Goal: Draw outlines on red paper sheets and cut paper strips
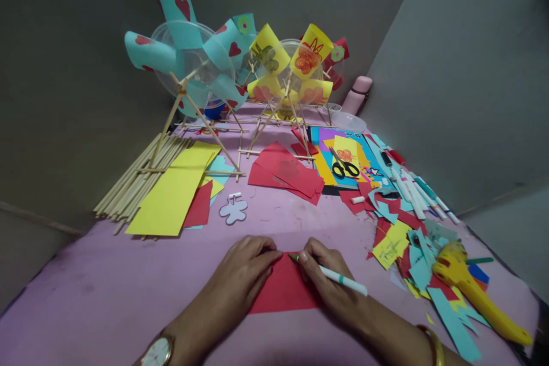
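Note:
A red sheet of paper (286,291) lies on the pink-purple tabletop (86,297) between my hands. My left hand (245,271) rests on its upper left part, fingers together and pressed on the paper near the top edge. In my right hand (328,277) is a white marker (347,282) with a green band, gripped between thumb and fingers. Its green tip is at the paper's top edge, close to my left fingertips. Beyond my left hand lies a grey flower-shaped piece (234,211) with a small white cap beside it.
Stick-framed pinwheels with blue (227,88) and yellow blades (311,51) stand at the back. Yellow sheets (174,194) and sticks (128,183) lie left, red sheets (285,171) ahead. Scissors (344,168), markers (412,191), paper scraps (390,246) and a yellow glue gun (476,291) are right.

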`<state>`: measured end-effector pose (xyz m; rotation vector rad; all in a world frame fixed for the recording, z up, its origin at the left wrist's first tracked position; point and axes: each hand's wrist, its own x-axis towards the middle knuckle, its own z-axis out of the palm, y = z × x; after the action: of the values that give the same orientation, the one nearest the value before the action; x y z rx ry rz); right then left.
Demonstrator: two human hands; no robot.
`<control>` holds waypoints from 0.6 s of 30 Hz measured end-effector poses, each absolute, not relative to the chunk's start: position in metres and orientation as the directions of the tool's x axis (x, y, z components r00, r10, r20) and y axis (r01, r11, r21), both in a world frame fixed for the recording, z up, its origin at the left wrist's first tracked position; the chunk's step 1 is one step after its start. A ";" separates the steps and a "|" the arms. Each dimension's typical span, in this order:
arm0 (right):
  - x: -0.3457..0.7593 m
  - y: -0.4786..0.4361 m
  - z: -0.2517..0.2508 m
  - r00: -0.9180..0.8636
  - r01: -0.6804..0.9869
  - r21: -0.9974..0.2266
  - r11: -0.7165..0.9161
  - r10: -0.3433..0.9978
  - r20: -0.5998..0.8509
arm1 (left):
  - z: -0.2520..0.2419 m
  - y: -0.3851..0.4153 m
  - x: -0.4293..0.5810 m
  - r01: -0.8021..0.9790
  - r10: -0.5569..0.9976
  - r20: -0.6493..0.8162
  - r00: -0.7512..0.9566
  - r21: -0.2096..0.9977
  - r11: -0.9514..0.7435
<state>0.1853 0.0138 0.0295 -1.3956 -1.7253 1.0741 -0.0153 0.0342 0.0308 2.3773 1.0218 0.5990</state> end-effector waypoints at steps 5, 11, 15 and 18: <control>0.184 0.015 0.031 -0.222 0.450 -0.889 0.087 0.975 -0.017 | 0.030 0.034 -0.016 0.537 0.756 0.210 0.620 0.588 -0.604; 0.185 0.014 0.032 -0.246 0.458 -0.882 0.114 0.969 -0.003 | 0.031 0.033 -0.016 0.537 0.757 0.189 0.626 0.599 -0.594; 0.185 0.013 0.031 -0.252 0.467 -0.876 0.116 0.968 -0.006 | 0.031 0.033 -0.016 0.540 0.756 0.176 0.631 0.600 -0.590; 0.185 0.013 0.031 -0.254 0.466 -0.878 0.109 0.967 -0.015 | 0.031 0.034 -0.015 0.538 0.757 0.181 0.627 0.602 -0.590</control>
<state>0.1848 0.0133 0.0307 -1.3971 -1.7952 1.0802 -0.0151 0.0335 0.0310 2.3506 1.0167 0.5838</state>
